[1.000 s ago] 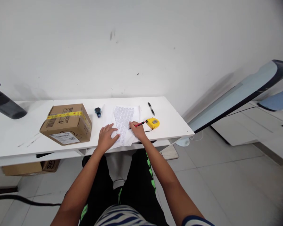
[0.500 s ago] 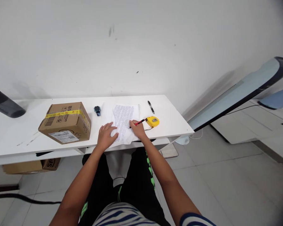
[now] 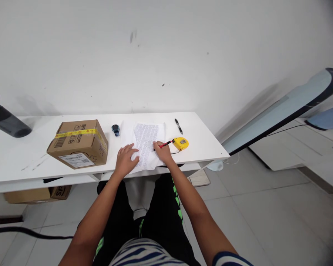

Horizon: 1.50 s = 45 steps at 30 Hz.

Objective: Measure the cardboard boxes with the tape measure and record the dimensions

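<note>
A sheet of paper (image 3: 146, 142) covered in handwriting lies on the white table (image 3: 24, 162), near its front edge. My left hand (image 3: 125, 159) rests flat on the paper's left part, fingers spread. My right hand (image 3: 163, 151) is closed around a red pen (image 3: 164, 144), whose tip touches the paper. A yellow tape measure (image 3: 180, 143) sits just right of the pen.
A taped cardboard box (image 3: 78, 144) stands to the left. A small blue watch (image 3: 115, 129) and a black pen (image 3: 178, 126) lie farther back. A dark cylinder (image 3: 5, 123) is at the far left. Another box (image 3: 39, 194) sits under the table. A long pale board (image 3: 283, 109) leans at the right.
Both hands stay on the paper with only slight shifts; the pen hand has edged a little along the sheet. The view has shifted slightly.
</note>
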Motion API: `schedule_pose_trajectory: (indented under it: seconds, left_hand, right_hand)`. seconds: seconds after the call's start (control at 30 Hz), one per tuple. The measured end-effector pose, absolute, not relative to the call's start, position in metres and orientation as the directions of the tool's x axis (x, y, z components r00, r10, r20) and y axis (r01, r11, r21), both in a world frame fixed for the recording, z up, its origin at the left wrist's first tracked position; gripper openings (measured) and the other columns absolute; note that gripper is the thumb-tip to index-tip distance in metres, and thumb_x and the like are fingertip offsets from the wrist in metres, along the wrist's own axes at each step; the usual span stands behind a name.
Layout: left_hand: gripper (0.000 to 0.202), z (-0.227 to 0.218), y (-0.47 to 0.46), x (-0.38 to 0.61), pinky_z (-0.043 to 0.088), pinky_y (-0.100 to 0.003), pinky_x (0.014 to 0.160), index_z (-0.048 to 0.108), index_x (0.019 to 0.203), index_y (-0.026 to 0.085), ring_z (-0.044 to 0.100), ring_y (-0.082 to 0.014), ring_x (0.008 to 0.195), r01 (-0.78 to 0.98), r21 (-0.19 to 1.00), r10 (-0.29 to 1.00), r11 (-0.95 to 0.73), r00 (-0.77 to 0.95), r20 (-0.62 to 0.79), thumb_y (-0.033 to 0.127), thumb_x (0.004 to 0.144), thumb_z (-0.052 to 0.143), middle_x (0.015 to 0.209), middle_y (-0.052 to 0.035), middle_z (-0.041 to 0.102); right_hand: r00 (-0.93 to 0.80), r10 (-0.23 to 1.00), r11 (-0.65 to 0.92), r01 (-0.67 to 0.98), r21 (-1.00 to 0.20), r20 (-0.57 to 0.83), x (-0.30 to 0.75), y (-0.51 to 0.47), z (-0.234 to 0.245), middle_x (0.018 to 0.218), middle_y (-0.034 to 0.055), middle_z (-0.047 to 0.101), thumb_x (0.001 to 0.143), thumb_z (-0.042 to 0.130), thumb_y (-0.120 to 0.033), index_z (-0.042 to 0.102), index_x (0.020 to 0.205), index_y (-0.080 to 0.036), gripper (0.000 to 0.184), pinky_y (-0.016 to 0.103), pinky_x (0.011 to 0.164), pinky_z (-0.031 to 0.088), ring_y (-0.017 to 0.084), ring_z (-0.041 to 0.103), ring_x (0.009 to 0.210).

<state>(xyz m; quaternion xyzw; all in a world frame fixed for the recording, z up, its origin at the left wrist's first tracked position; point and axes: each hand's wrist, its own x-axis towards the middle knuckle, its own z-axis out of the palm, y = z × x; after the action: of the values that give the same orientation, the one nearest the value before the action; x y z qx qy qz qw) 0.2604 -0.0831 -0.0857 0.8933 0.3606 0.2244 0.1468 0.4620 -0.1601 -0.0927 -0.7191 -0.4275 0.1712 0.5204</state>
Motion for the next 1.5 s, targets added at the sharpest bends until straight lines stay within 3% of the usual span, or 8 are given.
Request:
schedule_pose_trajectory:
  seconds: [0.57,0.67,0.77,0.93,1.03,1.2,1.37,1.5]
  left_hand:
    - [0.033,-0.089,-0.081,0.260,0.026,-0.049,0.119,0.065,0.113,0.026,0.044,-0.0260,0.137,0.558,0.433,0.700,-0.707,0.640,0.318,0.024,0.082,0.054,0.145,-0.0028,0.053]
    - [0.033,-0.091,-0.079,0.259,0.027,-0.050,0.118,0.065,0.113,0.026,0.045,-0.0259,0.136,0.545,0.446,0.697,-0.710,0.631,0.339,0.023,0.082,0.054,0.143,-0.0034,0.055]
    - [0.033,-0.092,-0.077,0.258,0.030,-0.051,0.117,0.066,0.112,0.025,0.045,-0.0258,0.136,0.513,0.474,0.690,-0.716,0.622,0.369,0.023,0.082,0.053,0.141,-0.0038,0.056]
    - [0.034,-0.090,-0.075,0.249,0.034,-0.047,0.116,0.070,0.105,0.026,0.042,-0.0221,0.138,0.428,0.545,0.676,-0.721,0.607,0.419,0.018,0.082,0.046,0.140,-0.0014,0.058]
    - [0.035,-0.088,-0.076,0.245,0.036,-0.045,0.116,0.072,0.099,0.025,0.042,-0.0201,0.138,0.425,0.567,0.697,-0.706,0.560,0.448,0.016,0.084,0.042,0.139,-0.0010,0.059]
    - [0.032,-0.084,-0.090,0.242,0.032,-0.054,0.115,0.073,0.102,0.025,0.045,-0.0281,0.135,0.648,0.482,0.806,-0.590,0.432,0.406,0.020,0.084,0.047,0.136,-0.0062,0.061]
    - [0.037,-0.083,-0.111,0.235,0.025,-0.063,0.113,0.065,0.121,0.026,0.043,-0.0340,0.135,0.792,0.345,0.852,-0.504,0.391,0.347,0.032,0.088,0.048,0.141,-0.0088,0.057]
    - [0.039,-0.082,-0.121,0.234,0.026,-0.060,0.113,0.062,0.125,0.026,0.044,-0.0322,0.135,0.796,0.336,0.849,-0.503,0.382,0.366,0.033,0.089,0.048,0.140,-0.0090,0.057]
  right_hand:
    - [0.585,0.788,-0.088,0.417,-0.905,0.193,0.462,-0.159,-0.091,0.052,-0.0034,0.048,0.088,0.046,-0.048,0.047,0.055,-0.022,0.042,0.027,0.060,0.036,0.015,0.048,0.058]
    - [0.553,0.794,-0.059,0.483,-0.873,0.253,0.462,-0.159,-0.089,0.069,0.0008,0.061,0.091,0.043,-0.050,0.058,0.067,-0.021,0.040,0.028,0.071,0.043,0.018,0.058,0.073]
    - [0.561,0.735,-0.047,0.602,-0.797,0.380,0.462,-0.155,-0.092,0.101,0.0074,0.063,0.091,0.046,-0.045,0.064,0.098,-0.021,0.031,0.032,0.083,0.047,0.021,0.061,0.092]
    - [0.664,0.667,-0.250,0.626,-0.739,0.338,0.458,-0.142,-0.099,0.135,0.0188,0.042,0.088,0.038,-0.022,0.044,0.137,-0.014,0.050,0.038,0.084,0.051,0.025,0.060,0.104]
    - [0.692,0.584,-0.203,0.630,-0.750,0.424,0.455,-0.142,-0.097,0.143,0.0213,0.034,0.091,0.032,-0.021,0.037,0.141,-0.010,0.051,0.036,0.091,0.049,0.024,0.054,0.118]
    - [0.561,0.575,-0.229,0.809,-0.542,0.595,0.477,-0.166,-0.083,0.143,0.0153,0.043,0.096,0.027,-0.024,0.055,0.127,-0.018,0.042,0.044,0.109,0.031,0.024,0.043,0.130]
    - [0.832,0.365,-0.596,0.554,-0.581,0.419,0.520,-0.193,-0.080,0.139,0.0198,0.050,0.092,0.039,-0.038,0.054,0.130,-0.015,0.047,0.059,0.108,0.021,0.036,0.033,0.135]
    - [0.876,0.422,-0.615,0.467,-0.635,0.235,0.532,-0.198,-0.088,0.126,0.0214,0.059,0.091,0.041,-0.049,0.056,0.128,-0.012,0.055,0.055,0.105,0.026,0.035,0.052,0.116]
